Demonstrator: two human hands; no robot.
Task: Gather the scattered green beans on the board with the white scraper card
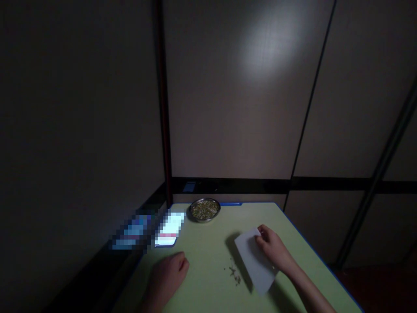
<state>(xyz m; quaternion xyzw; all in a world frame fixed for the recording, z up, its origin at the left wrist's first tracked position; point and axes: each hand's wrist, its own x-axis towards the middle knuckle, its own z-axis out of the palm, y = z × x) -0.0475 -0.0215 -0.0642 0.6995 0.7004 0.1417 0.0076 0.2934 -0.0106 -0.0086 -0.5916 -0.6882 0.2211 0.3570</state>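
The fingers (262, 234) of the right hand (275, 248) are curled over the top edge of a white card (256, 263), which is held tilted on the green bench (208, 248). Small scattered bits (235, 274) lie just left of the card. The left hand (169, 274) rests flat, fingers loosely bent, holding nothing. A metal bowl (204, 210) of greenish grains stands well beyond the fingers, beside a lit phone (169, 229).

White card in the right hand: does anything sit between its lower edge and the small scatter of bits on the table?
Nothing visible does. The right hand holds the white card tilted, and the scattered bits lie just left of it on bare green table.
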